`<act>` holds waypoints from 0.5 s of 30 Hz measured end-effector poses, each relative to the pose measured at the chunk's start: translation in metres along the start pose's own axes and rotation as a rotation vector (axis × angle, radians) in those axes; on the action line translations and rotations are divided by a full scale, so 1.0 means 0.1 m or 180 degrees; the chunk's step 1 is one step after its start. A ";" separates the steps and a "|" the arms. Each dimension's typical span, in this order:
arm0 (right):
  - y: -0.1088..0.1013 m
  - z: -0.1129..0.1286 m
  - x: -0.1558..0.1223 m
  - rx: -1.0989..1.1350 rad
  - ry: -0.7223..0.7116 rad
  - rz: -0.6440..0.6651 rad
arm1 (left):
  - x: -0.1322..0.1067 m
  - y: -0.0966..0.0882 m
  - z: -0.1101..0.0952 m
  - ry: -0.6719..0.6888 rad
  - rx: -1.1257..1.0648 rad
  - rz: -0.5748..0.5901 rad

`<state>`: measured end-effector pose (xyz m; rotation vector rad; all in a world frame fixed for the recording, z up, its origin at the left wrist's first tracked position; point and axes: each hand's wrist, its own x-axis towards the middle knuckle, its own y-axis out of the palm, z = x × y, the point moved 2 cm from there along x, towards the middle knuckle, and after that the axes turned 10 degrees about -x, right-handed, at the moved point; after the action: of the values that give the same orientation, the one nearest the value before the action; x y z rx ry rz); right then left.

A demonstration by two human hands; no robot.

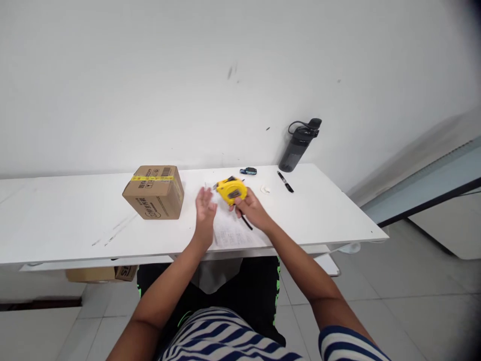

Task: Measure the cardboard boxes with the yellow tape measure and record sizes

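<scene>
Right fingers (241, 203) grip tape measure (230, 191), left fingers (203, 196) extended.

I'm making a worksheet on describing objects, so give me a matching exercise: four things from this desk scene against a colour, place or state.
Things:
1. tape measure
2. box
3. bottle
4. pen

Descriptions:
A. dark, with a carry loop at its top
B. brown, with printing on its side
C. lying in front of the bottle
D. yellow, held in the right hand

Pairs: 1-D, 2-B, 3-A, 4-C
</scene>
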<state>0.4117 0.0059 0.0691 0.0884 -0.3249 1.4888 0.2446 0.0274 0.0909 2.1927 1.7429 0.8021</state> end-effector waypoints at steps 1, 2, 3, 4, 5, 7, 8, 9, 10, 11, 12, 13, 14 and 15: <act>0.06 -0.03 0.00 -0.0130 -0.0056 0.0098 | 0.06 0.12 0.17 -0.0341 -0.0269 -0.0059; 0.08 -0.05 0.00 -0.0312 -0.0134 0.0228 | 0.15 0.19 0.30 -0.0526 -0.0464 -0.0228; 0.07 -0.08 0.01 -0.0521 -0.0225 0.0369 | 0.28 0.22 0.40 -0.0607 -0.0599 -0.0400; 0.03 -0.11 0.03 -0.0751 -0.0308 0.0490 | 0.43 0.22 0.49 -0.0644 -0.0663 -0.0513; -0.05 -0.14 0.08 -0.1021 -0.0355 0.0532 | 0.58 0.20 0.56 -0.0696 -0.0658 -0.0517; -0.29 -0.22 0.23 -0.1774 -0.0264 0.0292 | 0.85 0.12 0.69 -0.0968 -0.0526 -0.0211; -0.41 -0.27 0.34 -0.2279 -0.0106 0.0080 | 0.96 0.07 0.76 -0.1134 -0.0415 -0.0024; -0.52 -0.33 0.47 -0.2858 0.0118 -0.0078 | 1.04 0.02 0.82 -0.1302 -0.0281 0.0151; -0.60 -0.40 0.60 -0.3407 0.0350 -0.0082 | 1.10 -0.04 0.88 -0.1440 -0.0131 0.0294; -0.66 -0.46 0.73 -0.3858 0.0520 0.0043 | 1.14 -0.09 0.93 -0.1535 0.0027 0.0418; -0.70 -0.53 0.85 -0.4177 0.0614 0.0227 | 1.16 -0.14 0.97 -0.1603 0.0181 0.0550; -0.71 -0.59 0.95 -0.4363 0.0630 0.0417 | 1.17 -0.18 0.99 -0.1646 0.0331 0.0691; -0.72 -0.63 1.02 -0.4446 0.0586 0.0563 | 1.17 -0.23 1.00 -0.1665 0.0481 0.0848; -0.72 -0.66 1.07 -0.4465 0.0518 0.0649 | 1.17 -0.28 0.99 -0.1665 0.0631 0.1011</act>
<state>0.4982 0.1195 0.0444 -1.1955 -1.1863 1.1645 0.2920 0.1615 0.0275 2.5451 1.2806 0.0783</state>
